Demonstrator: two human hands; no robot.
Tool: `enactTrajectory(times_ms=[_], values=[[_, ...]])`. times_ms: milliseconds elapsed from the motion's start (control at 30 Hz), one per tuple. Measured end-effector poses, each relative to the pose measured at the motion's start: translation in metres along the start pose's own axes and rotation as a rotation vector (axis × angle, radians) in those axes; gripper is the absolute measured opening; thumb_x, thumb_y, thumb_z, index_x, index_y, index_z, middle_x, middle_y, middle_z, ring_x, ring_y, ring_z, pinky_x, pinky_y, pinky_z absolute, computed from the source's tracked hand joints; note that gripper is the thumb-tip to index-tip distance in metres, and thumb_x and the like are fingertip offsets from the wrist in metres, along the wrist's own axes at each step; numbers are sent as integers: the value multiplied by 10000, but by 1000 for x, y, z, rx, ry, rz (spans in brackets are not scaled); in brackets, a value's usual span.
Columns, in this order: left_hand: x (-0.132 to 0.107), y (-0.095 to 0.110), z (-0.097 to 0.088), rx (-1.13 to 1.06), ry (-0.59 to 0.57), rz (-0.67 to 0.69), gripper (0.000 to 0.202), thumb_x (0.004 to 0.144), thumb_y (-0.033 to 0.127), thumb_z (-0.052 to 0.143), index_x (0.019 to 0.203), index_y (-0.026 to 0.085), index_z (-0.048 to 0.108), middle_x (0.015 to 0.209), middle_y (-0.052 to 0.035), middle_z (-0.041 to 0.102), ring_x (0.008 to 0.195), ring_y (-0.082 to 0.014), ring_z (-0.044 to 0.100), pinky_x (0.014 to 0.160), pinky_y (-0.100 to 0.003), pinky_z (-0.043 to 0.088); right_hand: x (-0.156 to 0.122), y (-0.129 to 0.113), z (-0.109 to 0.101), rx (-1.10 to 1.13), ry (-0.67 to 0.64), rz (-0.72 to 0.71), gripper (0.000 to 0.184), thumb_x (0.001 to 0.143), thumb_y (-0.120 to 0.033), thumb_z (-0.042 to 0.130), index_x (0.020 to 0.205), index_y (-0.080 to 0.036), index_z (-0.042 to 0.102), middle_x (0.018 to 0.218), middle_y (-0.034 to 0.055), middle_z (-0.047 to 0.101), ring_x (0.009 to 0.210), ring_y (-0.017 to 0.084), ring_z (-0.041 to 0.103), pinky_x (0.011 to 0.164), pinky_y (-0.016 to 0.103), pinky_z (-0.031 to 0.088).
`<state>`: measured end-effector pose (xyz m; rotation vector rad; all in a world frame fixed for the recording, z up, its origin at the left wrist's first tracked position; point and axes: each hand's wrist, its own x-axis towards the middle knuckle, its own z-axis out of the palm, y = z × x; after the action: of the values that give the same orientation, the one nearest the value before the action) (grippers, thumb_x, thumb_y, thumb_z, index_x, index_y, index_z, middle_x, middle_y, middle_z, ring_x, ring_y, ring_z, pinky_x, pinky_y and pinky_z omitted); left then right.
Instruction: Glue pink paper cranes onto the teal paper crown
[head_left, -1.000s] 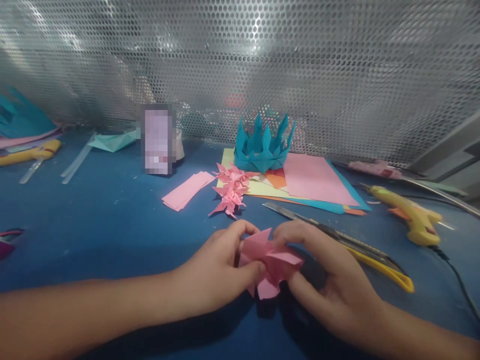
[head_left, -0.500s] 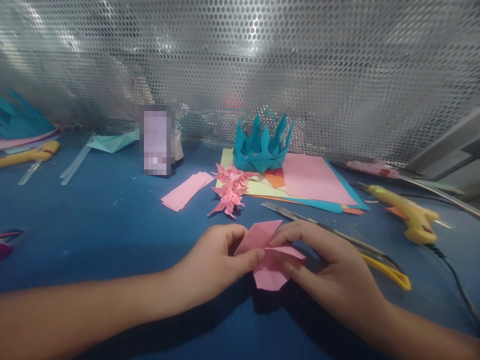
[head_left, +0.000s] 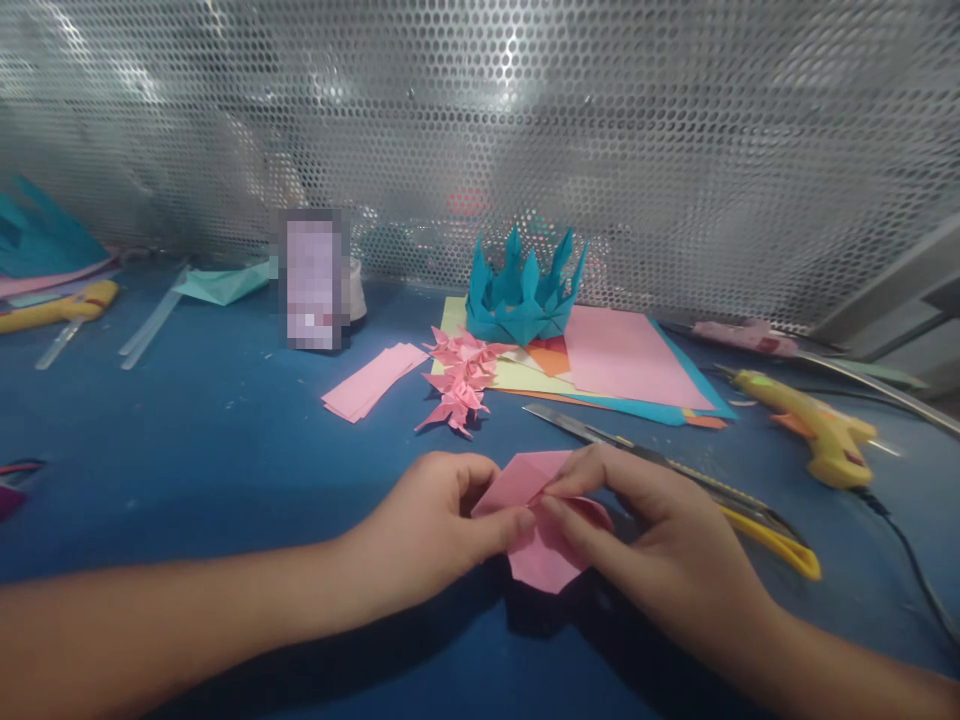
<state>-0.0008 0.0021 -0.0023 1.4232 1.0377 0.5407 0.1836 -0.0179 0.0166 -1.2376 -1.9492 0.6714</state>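
Both my hands pinch one folded pink paper piece [head_left: 540,555] low over the blue table [head_left: 210,440]. My left hand [head_left: 439,525] grips its left side between thumb and curled fingers. From the right, my right hand [head_left: 645,540] presses its top fold with thumb and forefinger. Just beyond lie several small folded pink paper shapes [head_left: 459,385] in a cluster. A stack of pink paper strips [head_left: 371,380] rests to their left.
A yellow utility knife [head_left: 720,500] lies right of my right hand. A yellow glue gun [head_left: 817,430] with a black cord sits far right. Coloured sheets [head_left: 622,370] carry a blue paper crown [head_left: 525,290]. Perforated metal screen [head_left: 480,140] closes the back.
The pink paper has been flattened and turned between my fingers, its upper flap folded lower. Both hands stayed in the same spot.
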Motion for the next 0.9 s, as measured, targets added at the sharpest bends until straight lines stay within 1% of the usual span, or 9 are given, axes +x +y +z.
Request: enactTrajectory(times_ms=[233, 367, 567, 700, 900], values=[[0, 0, 1, 38, 39, 78, 251, 739, 386, 617, 793, 141, 632, 643, 20, 531, 570, -98, 440, 526, -219, 335, -1, 1, 0, 5, -30, 32, 114, 792, -221, 584, 680, -196, 586, 636, -26, 637, 561, 92, 582, 532, 202, 444], [0, -2, 2, 55, 44, 101, 239, 750, 367, 606, 825, 143, 641, 648, 19, 543, 567, -97, 444, 526, -220, 337, -1, -1, 0, -4, -24, 38, 127, 789, -218, 584, 664, -195, 584, 592, -35, 623, 519, 83, 558, 501, 194, 429], [-1, -2, 2, 106, 39, 107, 211, 754, 346, 602, 802, 142, 628, 628, 27, 519, 559, -92, 431, 508, -212, 321, 1, -2, 0, -55, -24, 34, 129, 768, -208, 578, 639, -201, 581, 545, -42, 599, 477, 88, 529, 461, 199, 410], [-2, 0, 2, 141, 44, 98, 241, 755, 381, 597, 747, 141, 606, 609, 29, 502, 550, -91, 426, 488, -207, 307, 1, 0, 1, -72, -38, 36, 125, 764, -191, 557, 641, -204, 580, 581, -27, 620, 512, 103, 560, 486, 211, 432], [-2, 2, 3, 141, 22, 105, 255, 787, 391, 556, 774, 142, 606, 634, 16, 523, 546, -90, 433, 480, -209, 299, 0, 1, 2, -66, -39, 13, 115, 755, -164, 545, 655, -205, 586, 597, -27, 626, 527, 103, 569, 499, 208, 439]])
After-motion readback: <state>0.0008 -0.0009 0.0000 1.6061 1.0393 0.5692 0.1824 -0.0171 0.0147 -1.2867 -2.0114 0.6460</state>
